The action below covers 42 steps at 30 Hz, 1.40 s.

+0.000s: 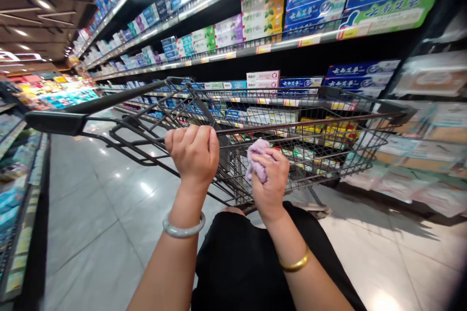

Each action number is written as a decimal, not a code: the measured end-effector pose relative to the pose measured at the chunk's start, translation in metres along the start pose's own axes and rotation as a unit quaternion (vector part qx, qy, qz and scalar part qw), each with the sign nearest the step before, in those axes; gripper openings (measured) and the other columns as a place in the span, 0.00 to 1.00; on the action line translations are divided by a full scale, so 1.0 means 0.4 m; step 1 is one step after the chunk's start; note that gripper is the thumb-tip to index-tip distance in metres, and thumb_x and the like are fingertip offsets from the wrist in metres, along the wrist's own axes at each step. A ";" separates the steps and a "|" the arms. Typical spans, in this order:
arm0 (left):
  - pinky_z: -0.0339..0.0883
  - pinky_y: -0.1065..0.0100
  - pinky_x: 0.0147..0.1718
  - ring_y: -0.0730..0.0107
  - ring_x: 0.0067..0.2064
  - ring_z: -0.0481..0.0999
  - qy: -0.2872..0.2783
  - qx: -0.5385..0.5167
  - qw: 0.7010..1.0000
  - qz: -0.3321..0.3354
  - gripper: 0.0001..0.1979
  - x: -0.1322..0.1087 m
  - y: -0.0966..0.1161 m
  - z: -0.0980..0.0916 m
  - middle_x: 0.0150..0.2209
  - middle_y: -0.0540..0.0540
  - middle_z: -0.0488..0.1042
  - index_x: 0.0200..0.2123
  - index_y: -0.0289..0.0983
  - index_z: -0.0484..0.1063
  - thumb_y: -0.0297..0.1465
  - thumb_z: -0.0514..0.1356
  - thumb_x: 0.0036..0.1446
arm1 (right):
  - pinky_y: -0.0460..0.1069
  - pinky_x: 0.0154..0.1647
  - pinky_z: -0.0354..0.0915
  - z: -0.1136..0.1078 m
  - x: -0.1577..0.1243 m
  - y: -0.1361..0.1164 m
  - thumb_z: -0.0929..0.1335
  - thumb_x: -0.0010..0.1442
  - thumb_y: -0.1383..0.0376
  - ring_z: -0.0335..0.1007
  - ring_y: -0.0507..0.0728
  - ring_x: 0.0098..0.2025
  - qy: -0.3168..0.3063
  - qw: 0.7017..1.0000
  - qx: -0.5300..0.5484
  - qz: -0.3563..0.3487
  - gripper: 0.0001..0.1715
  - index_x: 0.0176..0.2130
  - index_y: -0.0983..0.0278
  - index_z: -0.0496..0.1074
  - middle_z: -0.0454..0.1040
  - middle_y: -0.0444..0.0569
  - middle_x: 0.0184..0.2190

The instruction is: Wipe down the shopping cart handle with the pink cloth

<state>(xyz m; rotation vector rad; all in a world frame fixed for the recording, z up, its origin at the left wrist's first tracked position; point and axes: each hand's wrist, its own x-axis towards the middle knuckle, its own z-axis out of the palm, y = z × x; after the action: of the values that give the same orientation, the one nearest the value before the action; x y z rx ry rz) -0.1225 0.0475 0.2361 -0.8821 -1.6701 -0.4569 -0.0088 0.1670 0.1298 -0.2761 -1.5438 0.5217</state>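
Observation:
In front of me a dark metal shopping cart (317,124) stands sideways, its handle (54,122) out to the left. My left hand (193,153) is closed around a bar of the cart's frame near the middle. To the right of it, my right hand (272,180) clutches a crumpled light purple cloth (258,158) beside the wire side of the basket. The cloth is close to the wires; whether it touches them I cannot tell. The fingers of my right hand are bent over the cloth.
Long shelves of boxed goods (262,12) run behind the cart. Packaged goods hang on a rack (434,121) at the right. Another low shelf (18,204) lines the left side of the tiled aisle floor (91,223). One cart wheel (321,212) shows near my knees.

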 end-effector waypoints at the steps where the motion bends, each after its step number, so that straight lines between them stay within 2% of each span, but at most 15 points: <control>1: 0.53 0.55 0.48 0.57 0.40 0.67 -0.003 -0.001 1.000 0.002 0.14 0.000 -0.001 -0.002 0.31 0.45 0.75 0.36 0.40 0.75 0.36 0.53 0.70 | 0.60 0.61 0.66 -0.011 0.011 0.012 0.68 0.59 0.73 0.68 0.59 0.57 0.014 1.000 0.006 0.011 0.19 0.47 0.56 0.76 0.69 0.49 0.52; 4: 0.53 0.56 0.49 0.57 0.40 0.67 -0.010 -0.001 1.000 0.004 0.14 -0.001 -0.001 -0.004 0.32 0.45 0.76 0.37 0.40 0.76 0.36 0.53 0.70 | 0.62 0.63 0.65 -0.045 0.051 0.054 0.67 0.57 0.74 0.69 0.59 0.57 0.101 0.992 0.001 0.081 0.19 0.46 0.58 0.76 0.70 0.50 0.52; 6: 0.53 0.56 0.49 0.57 0.40 0.67 -0.008 -0.003 1.000 0.002 0.14 -0.001 0.001 -0.004 0.32 0.44 0.76 0.36 0.40 0.76 0.37 0.53 0.70 | 0.63 0.65 0.63 -0.051 0.061 0.060 0.67 0.57 0.73 0.69 0.60 0.57 0.132 0.986 -0.005 0.100 0.19 0.47 0.59 0.74 0.69 0.51 0.51; 9: 0.53 0.55 0.48 0.57 0.40 0.67 -0.011 -0.007 1.000 -0.010 0.14 -0.002 0.003 -0.003 0.32 0.44 0.75 0.36 0.40 0.76 0.37 0.53 0.70 | 0.66 0.67 0.62 -0.025 0.037 0.029 0.70 0.61 0.65 0.65 0.63 0.63 0.066 0.994 0.008 0.088 0.24 0.57 0.58 0.69 0.66 0.56 0.58; 11: 0.53 0.54 0.48 0.56 0.40 0.67 -0.017 -0.006 1.000 -0.017 0.14 -0.002 0.004 -0.003 0.32 0.44 0.75 0.36 0.40 0.76 0.37 0.52 0.70 | 0.69 0.69 0.60 -0.001 0.011 0.007 0.75 0.59 0.59 0.59 0.67 0.69 0.002 0.998 0.000 0.062 0.38 0.64 0.57 0.62 0.58 0.61 0.66; 13: 0.54 0.54 0.49 0.56 0.41 0.68 -0.024 -0.005 1.000 -0.018 0.15 -0.001 0.003 -0.004 0.32 0.44 0.75 0.36 0.40 0.76 0.37 0.52 0.70 | 0.72 0.70 0.55 0.012 -0.006 0.008 0.77 0.56 0.59 0.51 0.70 0.73 -0.024 0.998 -0.037 0.034 0.46 0.67 0.56 0.59 0.52 0.63 0.71; 15: 0.54 0.55 0.49 0.56 0.41 0.68 -0.030 -0.008 0.999 -0.016 0.14 -0.001 0.002 -0.006 0.33 0.44 0.76 0.37 0.41 0.76 0.38 0.52 0.70 | 0.74 0.70 0.54 0.006 -0.005 0.033 0.78 0.55 0.61 0.49 0.72 0.74 -0.015 0.996 -0.087 0.025 0.44 0.65 0.55 0.62 0.53 0.61 0.71; 17: 0.54 0.55 0.49 0.57 0.41 0.69 -0.035 -0.011 0.999 -0.014 0.14 -0.001 0.001 -0.009 0.34 0.45 0.77 0.37 0.41 0.76 0.38 0.53 0.70 | 0.72 0.68 0.56 -0.015 0.010 0.067 0.77 0.56 0.63 0.57 0.70 0.70 0.004 0.993 -0.114 0.026 0.38 0.62 0.55 0.66 0.61 0.59 0.68; 20: 0.54 0.55 0.49 0.57 0.40 0.68 -0.031 -0.010 0.999 -0.013 0.14 0.000 0.002 -0.011 0.33 0.45 0.77 0.37 0.41 0.76 0.37 0.53 0.70 | 0.66 0.64 0.62 -0.049 0.040 0.092 0.73 0.58 0.67 0.69 0.64 0.61 0.021 0.996 -0.090 0.014 0.26 0.56 0.55 0.71 0.74 0.53 0.57; 24: 0.54 0.55 0.49 0.57 0.40 0.68 -0.020 -0.005 1.000 -0.014 0.14 0.000 0.009 -0.010 0.33 0.45 0.76 0.36 0.40 0.76 0.37 0.52 0.70 | 0.62 0.62 0.63 -0.039 0.059 0.032 0.69 0.58 0.71 0.72 0.61 0.58 0.027 0.999 -0.030 0.009 0.23 0.53 0.55 0.73 0.77 0.49 0.52; 28: 0.54 0.55 0.49 0.57 0.40 0.68 -0.003 -0.010 1.000 -0.019 0.15 -0.003 0.009 -0.001 0.31 0.44 0.75 0.35 0.40 0.75 0.37 0.52 0.70 | 0.58 0.60 0.65 0.022 0.073 -0.062 0.70 0.59 0.71 0.72 0.59 0.57 -0.064 0.996 0.032 -0.055 0.23 0.53 0.53 0.73 0.77 0.46 0.53; 30: 0.54 0.54 0.48 0.56 0.40 0.68 0.001 -0.003 1.000 -0.017 0.16 -0.006 0.004 0.004 0.31 0.44 0.75 0.34 0.40 0.75 0.37 0.52 0.70 | 0.57 0.60 0.65 0.039 0.100 -0.085 0.70 0.61 0.69 0.72 0.59 0.56 -0.092 0.992 0.035 -0.079 0.22 0.53 0.52 0.73 0.78 0.45 0.54; 32: 0.55 0.54 0.48 0.55 0.41 0.69 -0.001 0.005 1.000 -0.013 0.14 -0.009 -0.002 0.009 0.31 0.44 0.75 0.35 0.41 0.75 0.37 0.52 0.70 | 0.58 0.60 0.65 0.036 0.142 -0.086 0.70 0.61 0.68 0.72 0.59 0.56 -0.083 0.993 0.022 -0.087 0.21 0.53 0.51 0.74 0.78 0.44 0.54; 37: 0.55 0.53 0.48 0.56 0.40 0.69 0.014 -0.001 1.000 -0.009 0.10 -0.014 -0.014 0.016 0.31 0.44 0.74 0.35 0.41 0.74 0.34 0.55 0.67 | 0.60 0.61 0.63 -0.006 0.221 -0.058 0.70 0.58 0.71 0.74 0.60 0.56 0.010 0.997 -0.017 -0.069 0.20 0.49 0.54 0.74 0.79 0.45 0.50; 42: 0.56 0.52 0.48 0.55 0.40 0.69 0.025 0.010 1.000 -0.007 0.09 -0.015 -0.021 0.017 0.31 0.44 0.74 0.35 0.41 0.73 0.34 0.55 0.67 | 0.59 0.60 0.64 -0.012 0.196 -0.055 0.71 0.56 0.72 0.76 0.59 0.54 -0.052 0.996 -0.008 -0.073 0.22 0.49 0.53 0.74 0.81 0.42 0.50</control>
<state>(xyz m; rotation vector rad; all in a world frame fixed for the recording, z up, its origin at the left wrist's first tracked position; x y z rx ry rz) -0.1329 0.0449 0.2298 -0.8390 -1.6340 -0.4677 -0.0047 0.1868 0.2088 -0.1490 -1.6550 0.4144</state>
